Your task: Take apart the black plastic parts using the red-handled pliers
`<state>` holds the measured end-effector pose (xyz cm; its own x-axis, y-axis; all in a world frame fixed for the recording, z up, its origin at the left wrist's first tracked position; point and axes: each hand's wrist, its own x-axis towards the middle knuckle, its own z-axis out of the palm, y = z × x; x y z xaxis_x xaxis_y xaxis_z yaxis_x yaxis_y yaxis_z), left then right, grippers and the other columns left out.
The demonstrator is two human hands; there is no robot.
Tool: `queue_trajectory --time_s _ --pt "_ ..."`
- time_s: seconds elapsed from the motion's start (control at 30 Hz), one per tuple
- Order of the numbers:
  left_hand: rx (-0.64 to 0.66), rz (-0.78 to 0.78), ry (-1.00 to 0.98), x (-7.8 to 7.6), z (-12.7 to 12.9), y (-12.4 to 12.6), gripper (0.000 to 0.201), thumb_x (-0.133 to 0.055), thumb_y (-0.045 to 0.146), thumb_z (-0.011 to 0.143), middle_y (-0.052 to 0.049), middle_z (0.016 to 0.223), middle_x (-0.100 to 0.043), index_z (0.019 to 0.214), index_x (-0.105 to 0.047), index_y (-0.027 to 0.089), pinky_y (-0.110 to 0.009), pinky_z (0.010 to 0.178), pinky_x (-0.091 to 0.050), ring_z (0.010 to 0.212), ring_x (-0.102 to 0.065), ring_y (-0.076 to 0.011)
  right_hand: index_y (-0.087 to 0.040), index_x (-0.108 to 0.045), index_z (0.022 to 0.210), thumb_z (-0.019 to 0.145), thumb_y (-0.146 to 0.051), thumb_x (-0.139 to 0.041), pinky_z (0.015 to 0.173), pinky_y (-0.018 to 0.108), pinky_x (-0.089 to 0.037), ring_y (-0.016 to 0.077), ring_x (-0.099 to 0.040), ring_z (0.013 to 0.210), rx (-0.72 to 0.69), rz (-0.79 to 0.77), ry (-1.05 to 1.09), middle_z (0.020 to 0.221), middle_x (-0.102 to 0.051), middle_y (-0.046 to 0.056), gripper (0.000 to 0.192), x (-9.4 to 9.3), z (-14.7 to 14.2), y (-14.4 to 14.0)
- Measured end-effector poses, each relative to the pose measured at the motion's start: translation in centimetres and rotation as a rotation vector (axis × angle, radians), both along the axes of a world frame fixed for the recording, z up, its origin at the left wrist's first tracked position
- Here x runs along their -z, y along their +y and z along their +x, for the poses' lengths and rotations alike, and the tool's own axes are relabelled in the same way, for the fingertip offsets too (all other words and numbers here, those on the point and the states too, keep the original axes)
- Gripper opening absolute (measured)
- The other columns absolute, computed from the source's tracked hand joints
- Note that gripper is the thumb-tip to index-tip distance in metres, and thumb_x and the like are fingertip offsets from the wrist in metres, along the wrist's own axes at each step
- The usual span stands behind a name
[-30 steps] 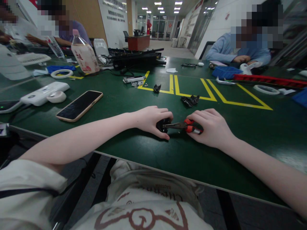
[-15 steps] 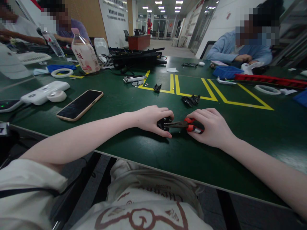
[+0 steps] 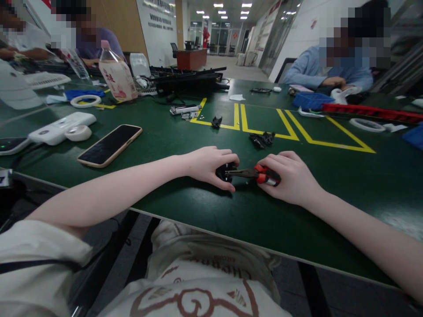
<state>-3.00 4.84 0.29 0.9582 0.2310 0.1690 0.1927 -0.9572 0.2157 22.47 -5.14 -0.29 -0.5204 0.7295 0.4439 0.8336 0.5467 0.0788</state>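
While gripped, pliers (image 3: 250,173) against part (image 3: 224,171).

Both bare forearms extend forward and converge near the middle. The left hand (image 3: 211,165) lies palm down, fingers curled in a closed grip, thumb underneath. The right hand (image 3: 292,176) faces it, knuckles up, fingers wrapped in a closed grip.

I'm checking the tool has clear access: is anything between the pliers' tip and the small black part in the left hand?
Nothing visible does. The pliers, gripped by the right hand, reach straight to the black part held under the left hand; only bare green table lies around them.
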Motion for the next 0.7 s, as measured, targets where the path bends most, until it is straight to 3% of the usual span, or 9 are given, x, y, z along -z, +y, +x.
queue_trajectory --time_s 0.47,0.7 --pt "-0.002 0.017 -0.024 0.11 -0.02 -0.13 0.071 -0.068 0.068 0.079 -0.011 0.123 -0.064 0.128 -0.054 0.019 -0.035 0.088 -0.044 0.101 -0.065 -0.0267 -0.022 -0.056 0.091 0.08 -0.032 -0.059 0.082 0.042 -0.043 0.023 -0.064 0.073 -0.015 -0.078 0.02 0.084 -0.07 0.006 0.016 -0.21 -0.16 -0.07" --pt "0.002 -0.027 -0.013 -0.27 -0.03 -0.28 0.062 -0.062 0.068 0.084 -0.009 0.114 -0.068 0.122 -0.059 0.019 -0.033 0.085 -0.043 0.095 -0.066 -0.0244 -0.021 -0.056 0.093 0.081 -0.032 -0.059 0.082 0.041 -0.043 0.0227 -0.063 0.074 -0.031 0.03 -0.019 0.085 -0.069 0.006 0.016 -0.11 -0.03 -0.23"
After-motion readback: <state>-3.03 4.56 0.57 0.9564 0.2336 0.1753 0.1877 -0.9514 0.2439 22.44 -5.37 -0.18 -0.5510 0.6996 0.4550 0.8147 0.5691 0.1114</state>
